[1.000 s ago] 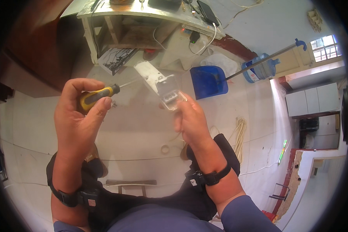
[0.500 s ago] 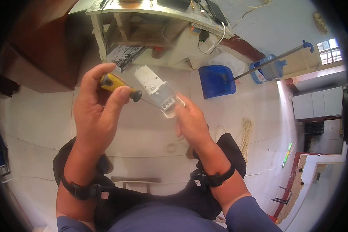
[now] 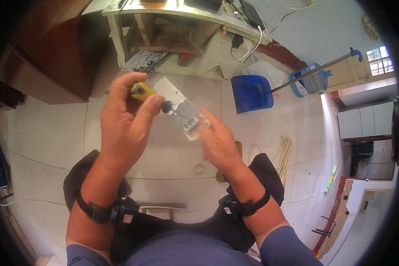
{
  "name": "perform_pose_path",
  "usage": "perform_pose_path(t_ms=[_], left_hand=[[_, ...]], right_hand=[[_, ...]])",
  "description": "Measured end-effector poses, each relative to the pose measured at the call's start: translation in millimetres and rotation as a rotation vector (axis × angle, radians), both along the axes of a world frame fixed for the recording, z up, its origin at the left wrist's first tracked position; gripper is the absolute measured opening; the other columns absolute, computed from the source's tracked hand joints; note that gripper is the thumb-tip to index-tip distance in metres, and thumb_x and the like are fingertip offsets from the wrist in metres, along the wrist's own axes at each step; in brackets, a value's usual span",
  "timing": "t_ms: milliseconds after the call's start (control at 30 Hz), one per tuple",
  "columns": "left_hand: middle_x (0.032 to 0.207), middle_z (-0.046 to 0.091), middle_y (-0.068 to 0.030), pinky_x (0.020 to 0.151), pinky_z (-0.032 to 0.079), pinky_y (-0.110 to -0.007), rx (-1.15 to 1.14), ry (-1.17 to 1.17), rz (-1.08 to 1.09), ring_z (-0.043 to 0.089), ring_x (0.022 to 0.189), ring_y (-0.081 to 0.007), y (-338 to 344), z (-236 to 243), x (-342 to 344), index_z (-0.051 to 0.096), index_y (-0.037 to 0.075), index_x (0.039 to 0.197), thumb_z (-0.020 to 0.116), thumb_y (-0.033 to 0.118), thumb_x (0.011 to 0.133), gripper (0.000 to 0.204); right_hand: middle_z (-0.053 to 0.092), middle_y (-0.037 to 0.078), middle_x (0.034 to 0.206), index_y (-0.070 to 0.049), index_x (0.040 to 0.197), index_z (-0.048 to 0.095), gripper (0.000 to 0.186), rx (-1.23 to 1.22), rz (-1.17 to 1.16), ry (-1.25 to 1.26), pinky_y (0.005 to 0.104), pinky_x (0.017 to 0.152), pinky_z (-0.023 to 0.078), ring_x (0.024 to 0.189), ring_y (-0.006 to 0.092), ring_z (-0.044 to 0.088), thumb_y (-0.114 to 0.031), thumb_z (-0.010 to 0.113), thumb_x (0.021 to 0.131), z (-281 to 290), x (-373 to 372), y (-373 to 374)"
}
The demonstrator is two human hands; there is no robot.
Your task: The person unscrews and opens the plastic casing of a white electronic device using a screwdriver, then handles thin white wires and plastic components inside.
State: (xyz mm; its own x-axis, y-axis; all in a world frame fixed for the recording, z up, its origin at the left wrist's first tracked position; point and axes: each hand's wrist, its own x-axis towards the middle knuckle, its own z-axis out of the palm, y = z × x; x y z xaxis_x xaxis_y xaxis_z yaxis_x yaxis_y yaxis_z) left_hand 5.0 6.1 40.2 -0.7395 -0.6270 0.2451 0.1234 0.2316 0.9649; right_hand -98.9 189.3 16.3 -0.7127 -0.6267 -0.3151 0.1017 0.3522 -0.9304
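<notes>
My left hand (image 3: 126, 117) is closed on the yellow and black handle of a screwdriver (image 3: 142, 91), pinched between thumb and fingers. Its thin shaft slants down to the right over a white, oblong plastic electrical device (image 3: 169, 91). This device has a grey section and several dark round holes near its lower end, where the shaft points. Whether the tip touches it I cannot tell. My right hand (image 3: 219, 139) grips the device's lower right edge between thumb and fingers, holding it tilted above the floor. Blur hides some of its detail.
Ahead stands a worn white table (image 3: 186, 12) with cables and a black charger (image 3: 237, 41). A blue dustpan (image 3: 252, 95) and a large water bottle (image 3: 310, 80) are at the right. A coil of pale cord (image 3: 285, 155) and a tape roll (image 3: 199, 168) lie on the floor.
My left hand and the screwdriver have moved right, closer to the device, and the shaft now crosses over it. The device has shifted slightly, still in my right hand.
</notes>
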Motion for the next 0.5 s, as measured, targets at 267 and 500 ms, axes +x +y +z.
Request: perform_pose_path(t_ms=[267, 500], left_hand=[[0.092, 0.064, 0.0000, 0.062, 0.048, -0.018, 0.024, 0.007, 0.000, 0.062, 0.079, -0.0050, -0.6, -2.4, -0.8, 0.050, 0.008, 0.129, 0.066, 0.018, 0.099, 0.035], [0.091, 0.064, -0.0001, 0.062, 0.048, -0.018, -0.003, -0.012, 0.022, 0.062, 0.079, -0.0050, -0.7, -2.8, -1.5, 0.050, 0.008, 0.128, 0.065, 0.017, 0.099, 0.035]], right_hand=[[0.057, 0.004, 0.070, 0.008, 0.143, 0.043, 0.052, -0.014, 0.005, -0.034, 0.0270, 0.046, 0.044, 0.047, 0.0091, 0.050, -0.017, 0.048, 0.097, -0.8, -0.8, -0.4], [0.058, 0.005, 0.072, 0.008, 0.144, 0.043, 0.053, -0.007, 0.005, -0.036, 0.0269, 0.046, 0.044, 0.047, 0.0093, 0.051, -0.018, 0.048, 0.098, 0.7, -0.9, -1.5]])
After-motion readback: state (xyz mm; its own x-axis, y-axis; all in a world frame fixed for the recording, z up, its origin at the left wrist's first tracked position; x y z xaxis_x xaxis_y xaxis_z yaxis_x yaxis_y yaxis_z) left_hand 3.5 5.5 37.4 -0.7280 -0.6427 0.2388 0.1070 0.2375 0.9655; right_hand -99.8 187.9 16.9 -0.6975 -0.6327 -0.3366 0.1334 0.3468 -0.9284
